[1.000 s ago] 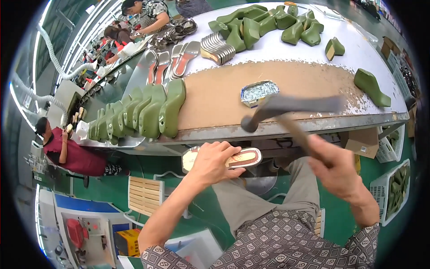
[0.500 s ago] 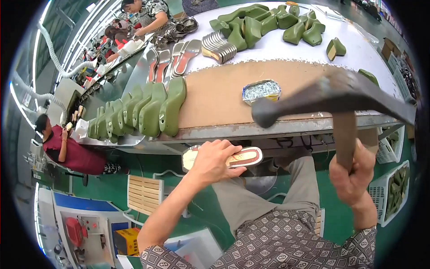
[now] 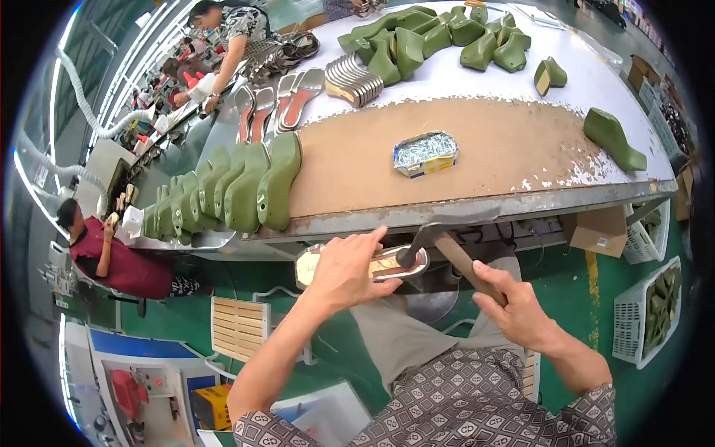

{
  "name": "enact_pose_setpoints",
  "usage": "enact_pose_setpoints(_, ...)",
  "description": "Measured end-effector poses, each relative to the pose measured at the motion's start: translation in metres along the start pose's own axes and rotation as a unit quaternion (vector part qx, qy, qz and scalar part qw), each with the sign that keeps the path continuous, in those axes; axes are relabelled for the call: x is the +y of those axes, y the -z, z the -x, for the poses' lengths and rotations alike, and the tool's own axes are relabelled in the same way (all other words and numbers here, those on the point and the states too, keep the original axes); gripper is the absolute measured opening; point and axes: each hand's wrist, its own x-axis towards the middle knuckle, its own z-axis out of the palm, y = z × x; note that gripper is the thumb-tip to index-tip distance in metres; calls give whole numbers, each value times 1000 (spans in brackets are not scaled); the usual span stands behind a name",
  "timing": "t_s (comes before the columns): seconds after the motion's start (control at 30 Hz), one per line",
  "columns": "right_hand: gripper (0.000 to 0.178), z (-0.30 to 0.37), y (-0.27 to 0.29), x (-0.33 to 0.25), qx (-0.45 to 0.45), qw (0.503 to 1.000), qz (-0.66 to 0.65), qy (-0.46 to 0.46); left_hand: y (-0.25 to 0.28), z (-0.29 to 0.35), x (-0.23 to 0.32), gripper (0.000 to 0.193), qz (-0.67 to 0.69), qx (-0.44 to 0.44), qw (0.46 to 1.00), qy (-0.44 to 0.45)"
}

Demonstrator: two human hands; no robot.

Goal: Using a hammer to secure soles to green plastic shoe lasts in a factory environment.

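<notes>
Over my lap, my left hand (image 3: 344, 272) grips a shoe last with an insole (image 3: 307, 267) on its upturned sole, pale at one end and reddish brown with a light rim at the other. The index finger and thumb spread along it. My right hand (image 3: 515, 304) is closed round the wooden handle of a hammer (image 3: 463, 262). Its dark rounded face is at the reddish end of the insole, just right of my left fingertips; I cannot tell if it touches. On the brown board of the worktable lies an open box of small metal nails (image 3: 425, 152).
Green shoe lasts (image 3: 279, 182) stand in a row at the table's left, more are heaped at the back, and one last (image 3: 614, 139) lies at right. Insoles (image 3: 302, 98) lie behind the row. Right are a cardboard box (image 3: 596, 232) and a crate (image 3: 624, 328). Co-workers sit left.
My right hand has swung the hammer down and left, from raised close to the camera to the insole's end. My left hand keeps its hold. The view has shifted slightly.
</notes>
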Motion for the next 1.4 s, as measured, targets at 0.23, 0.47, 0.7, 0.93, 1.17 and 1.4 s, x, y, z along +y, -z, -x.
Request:
enact_pose_setpoints(0.23, 50, -1, -9, 7, 63, 994, 24, 82, 5, -4, 9, 104, 10, -44, 997, 57)
enact_pose_setpoints(0.47, 59, -33, 27, 21, 140, 968, 174, 117, 2, 1, 8, 100, -62, -67, 996, 18)
enact_pose_setpoints(0.7, 46, -49, 124, 128, 177, 831, 527, -30, 34, -22, 24, 77, -56, -176, 981, 65)
enact_pose_setpoints(0.93, 22, -56, 120, 158, 231, 852, 469, 3, 113, -27, -45, 53, 453, 347, 805, 163)
enact_pose_setpoints(1.17, 16, -64, 115, 155, 245, 841, 481, 28, 21, 6, -98, 62, 119, 313, 838, 431)
enact_pose_setpoints(1.4, 17, -61, 118, 158, 241, 838, 490, 19, 16, -10, -93, 56, 120, 254, 838, 468)
